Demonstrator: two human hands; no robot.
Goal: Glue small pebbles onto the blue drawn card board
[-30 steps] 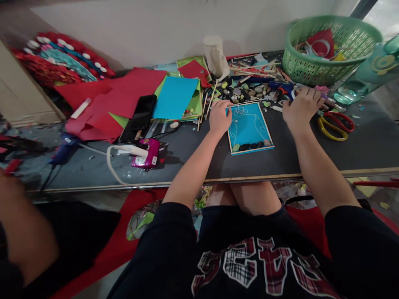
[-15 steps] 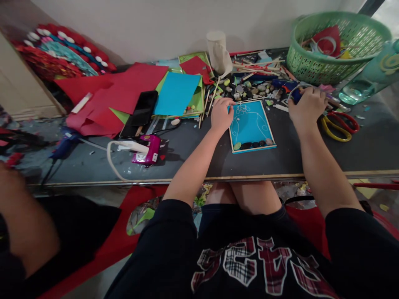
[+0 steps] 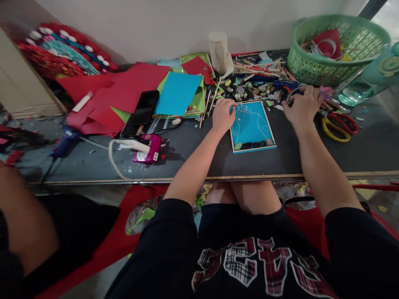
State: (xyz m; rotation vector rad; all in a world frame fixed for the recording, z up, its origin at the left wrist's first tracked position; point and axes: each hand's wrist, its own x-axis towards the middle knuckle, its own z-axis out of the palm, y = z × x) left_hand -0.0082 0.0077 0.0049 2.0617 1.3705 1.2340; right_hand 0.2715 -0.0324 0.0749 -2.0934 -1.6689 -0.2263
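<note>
A blue card with a thin wooden stick frame (image 3: pixel 253 124) lies flat on the table, with white outlines drawn on it and several pebbles (image 3: pixel 255 144) along its lower edge. My left hand (image 3: pixel 223 114) grips the card's upper left corner, thumb and fingers bent around the edge. To the right of the card, my right hand (image 3: pixel 303 106) curls over a dark rounded thing with a loop-like rim, mostly hidden beneath the fingers. Beside that hand lie scissors (image 3: pixel 338 126) with red and yellow handles. Loose pebbles (image 3: pixel 249 89) are heaped behind the card.
A green basket (image 3: pixel 327 68) and a water bottle (image 3: pixel 358 89) stand at the right. Wooden sticks (image 3: pixel 255 70) lie at the back. Leftward are red sheets (image 3: pixel 115 91), a phone (image 3: pixel 145 108), a purple power adapter (image 3: pixel 149 151) and a blue glue gun (image 3: pixel 66 141). Another person's arm (image 3: pixel 28 224) shows.
My right hand has shifted slightly left, covering more of the dark thing under it. My left hand and the framed card stay in place; the view has moved slightly.
</note>
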